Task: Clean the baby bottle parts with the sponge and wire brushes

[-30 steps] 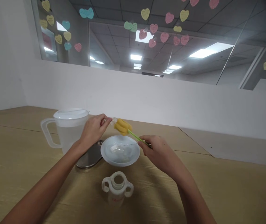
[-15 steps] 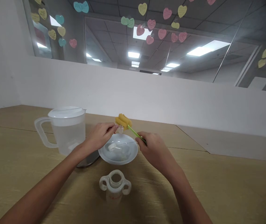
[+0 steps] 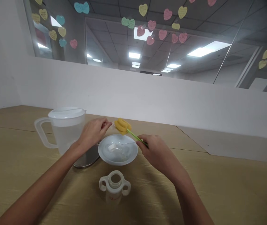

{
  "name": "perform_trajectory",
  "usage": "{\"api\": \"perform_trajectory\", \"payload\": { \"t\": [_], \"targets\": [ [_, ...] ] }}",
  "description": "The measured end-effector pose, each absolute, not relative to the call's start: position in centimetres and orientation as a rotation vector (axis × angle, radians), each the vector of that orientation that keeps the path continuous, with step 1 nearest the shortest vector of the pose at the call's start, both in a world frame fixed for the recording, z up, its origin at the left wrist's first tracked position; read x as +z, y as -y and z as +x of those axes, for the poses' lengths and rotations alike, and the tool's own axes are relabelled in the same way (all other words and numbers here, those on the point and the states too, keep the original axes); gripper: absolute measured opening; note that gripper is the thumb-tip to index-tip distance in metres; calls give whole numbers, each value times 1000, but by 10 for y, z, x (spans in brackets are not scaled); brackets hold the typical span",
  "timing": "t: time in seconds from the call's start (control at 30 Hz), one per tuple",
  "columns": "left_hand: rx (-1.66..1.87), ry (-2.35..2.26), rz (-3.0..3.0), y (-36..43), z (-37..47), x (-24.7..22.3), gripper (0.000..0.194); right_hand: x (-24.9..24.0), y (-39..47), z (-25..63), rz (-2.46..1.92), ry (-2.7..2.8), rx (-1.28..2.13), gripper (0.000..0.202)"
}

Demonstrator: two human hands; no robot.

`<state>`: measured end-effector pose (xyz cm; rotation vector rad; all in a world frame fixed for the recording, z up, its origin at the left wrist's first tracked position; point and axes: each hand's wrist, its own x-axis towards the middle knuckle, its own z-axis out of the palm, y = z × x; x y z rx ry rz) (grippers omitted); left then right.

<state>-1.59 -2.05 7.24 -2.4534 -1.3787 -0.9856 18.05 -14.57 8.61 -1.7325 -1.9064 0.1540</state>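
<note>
Above the back rim of a white bowl (image 3: 105,156), a yellow sponge brush (image 3: 123,126) is held by its green stick, with my right hand (image 3: 154,150) closed around the stick. My left hand (image 3: 94,131) pinches a small clear piece (image 3: 113,125), which is close to the left side of the sponge; its exact shape is blurred. Inside the bowl lie a white item and clear parts (image 3: 117,148). In front of the bowl an uncapped bottle with two handles (image 3: 114,187) stands upright.
A lidded clear pitcher (image 3: 65,131) stands at the left, behind my left forearm. Beside the bowl lies a dark metal tray (image 3: 86,159), partly covered by that forearm. A white wall (image 3: 133,97) rises behind the table (image 3: 217,187).
My left hand has moved up and left with the clear piece, now beside the sponge instead of below it. The sponge has shifted slightly down and left, and its head has turned.
</note>
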Motion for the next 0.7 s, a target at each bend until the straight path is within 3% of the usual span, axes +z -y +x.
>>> {"api": "perform_trajectory", "payload": {
  "t": [0.47, 0.7],
  "targets": [
    [-922, 1363, -2538, 27, -14, 77, 46, 86, 147, 185, -1751, 1960, 85, 26],
    [-507, 1598, -2521, 5, -37, 74, 40, 91, 148, 188, -1799, 1765, -42, 24]
  ]
}}
